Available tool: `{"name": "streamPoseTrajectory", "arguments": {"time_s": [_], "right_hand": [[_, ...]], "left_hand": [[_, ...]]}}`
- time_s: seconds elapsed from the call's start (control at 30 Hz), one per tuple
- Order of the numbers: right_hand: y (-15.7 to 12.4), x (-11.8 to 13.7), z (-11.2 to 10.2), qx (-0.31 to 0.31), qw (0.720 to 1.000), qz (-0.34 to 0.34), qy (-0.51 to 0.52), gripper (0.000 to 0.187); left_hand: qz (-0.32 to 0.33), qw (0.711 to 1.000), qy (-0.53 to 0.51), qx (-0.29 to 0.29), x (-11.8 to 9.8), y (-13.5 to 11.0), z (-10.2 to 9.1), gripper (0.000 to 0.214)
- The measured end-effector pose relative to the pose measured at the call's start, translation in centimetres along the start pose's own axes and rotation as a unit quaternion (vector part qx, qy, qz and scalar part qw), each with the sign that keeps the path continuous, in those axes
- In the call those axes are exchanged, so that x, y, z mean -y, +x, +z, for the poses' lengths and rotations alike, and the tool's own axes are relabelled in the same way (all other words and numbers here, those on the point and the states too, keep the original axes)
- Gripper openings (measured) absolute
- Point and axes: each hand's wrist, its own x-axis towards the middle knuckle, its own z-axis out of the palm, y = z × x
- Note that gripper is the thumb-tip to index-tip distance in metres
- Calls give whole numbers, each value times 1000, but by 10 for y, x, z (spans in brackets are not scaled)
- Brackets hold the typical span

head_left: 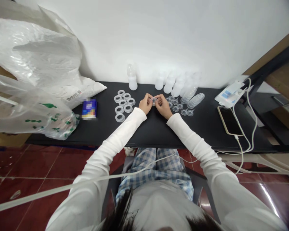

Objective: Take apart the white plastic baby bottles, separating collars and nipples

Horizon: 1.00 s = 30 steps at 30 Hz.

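Head view, hands (154, 104) hiding small, perhaps clear part (154, 100)

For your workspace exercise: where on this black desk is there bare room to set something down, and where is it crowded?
Free: the black desk between the clear silicone teats and the smartphone, and the front strip below the translucent plastic rings and both hands. Crowded: the back edge with white baby bottles, and the left end under crinkled plastic bags.
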Motion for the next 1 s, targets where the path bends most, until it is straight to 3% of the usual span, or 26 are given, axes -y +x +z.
{"name": "streamPoseTrajectory", "arguments": {"time_s": [0.2,0.5,1.0], "right_hand": [[0,0,0,4,999,-14,-35,30],[0,5,-1,23,1000,-6,1,42],[0,7,1,6,1000,-6,8,28]], "left_hand": [[4,1000,0,-13,-3,-2,2,12],[-35,995,-96,-3,10,3,6,25],[-31,997,-71,-16,1,0,6,27]]}}
